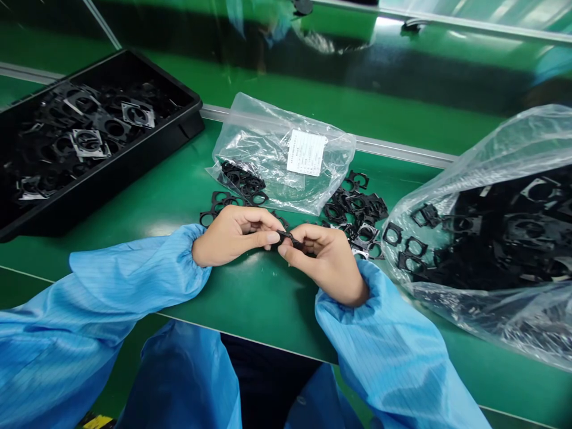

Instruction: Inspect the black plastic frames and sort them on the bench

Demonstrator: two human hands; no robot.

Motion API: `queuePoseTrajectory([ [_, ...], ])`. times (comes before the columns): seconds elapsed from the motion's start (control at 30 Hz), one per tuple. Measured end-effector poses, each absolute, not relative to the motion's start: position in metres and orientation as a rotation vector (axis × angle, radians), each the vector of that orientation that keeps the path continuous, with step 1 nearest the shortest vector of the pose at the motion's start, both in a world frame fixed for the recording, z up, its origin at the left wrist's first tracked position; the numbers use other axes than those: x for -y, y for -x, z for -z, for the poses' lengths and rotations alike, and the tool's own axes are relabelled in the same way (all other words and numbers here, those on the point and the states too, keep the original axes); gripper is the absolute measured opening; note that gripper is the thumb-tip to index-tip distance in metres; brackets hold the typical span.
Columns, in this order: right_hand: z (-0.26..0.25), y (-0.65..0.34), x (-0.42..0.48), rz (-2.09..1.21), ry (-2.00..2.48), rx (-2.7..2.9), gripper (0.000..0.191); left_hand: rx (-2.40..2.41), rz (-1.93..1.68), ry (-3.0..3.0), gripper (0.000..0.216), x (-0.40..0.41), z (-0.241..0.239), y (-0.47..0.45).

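Between my two hands, over the front part of the green table, is a small black frame part (pixel 288 237), seen nearly edge-on. My left hand (pixel 239 234) pinches its left end between thumb and fingers. The right end is pinched by my right hand (pixel 325 255). Whether it is one part or two pressed together I cannot tell. Just behind my left hand lie loose black ring-shaped frames (pixel 220 199). A heap of similar black frames (pixel 357 205), some with silvery faces, lies behind my right hand.
A clear plastic bag (pixel 268 143) with a white label (pixel 306 152) lies at the table's back. On the left stands a black bin (pixel 147 143) holding many frames. A large clear bag (pixel 429 179) of black parts lies open at right. A glossy panel (pixel 277 77) rises behind.
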State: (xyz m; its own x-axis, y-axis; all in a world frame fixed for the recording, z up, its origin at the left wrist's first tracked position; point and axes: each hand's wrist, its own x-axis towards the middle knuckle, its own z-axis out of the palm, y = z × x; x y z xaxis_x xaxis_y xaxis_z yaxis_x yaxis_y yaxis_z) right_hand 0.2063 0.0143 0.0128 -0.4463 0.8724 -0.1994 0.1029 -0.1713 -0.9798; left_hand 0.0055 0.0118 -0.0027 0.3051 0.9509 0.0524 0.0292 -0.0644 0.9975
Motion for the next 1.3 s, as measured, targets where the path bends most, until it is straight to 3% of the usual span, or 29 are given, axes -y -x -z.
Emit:
queuePoseTrajectory([
  [0.87, -0.0108, -0.2043, -0.0147, -1.657, 1.117, 1.511, 0.049, -0.973, -1.023, -1.381, 0.024, -0.0109, -0.0016, -0.0069],
  [1.3, -0.0127, -0.2049, -0.0145, -1.661, 1.113, 1.521, 0.049, -0.982, -0.999, -1.413, 0.03, -0.0109, -0.0009, -0.0063],
])
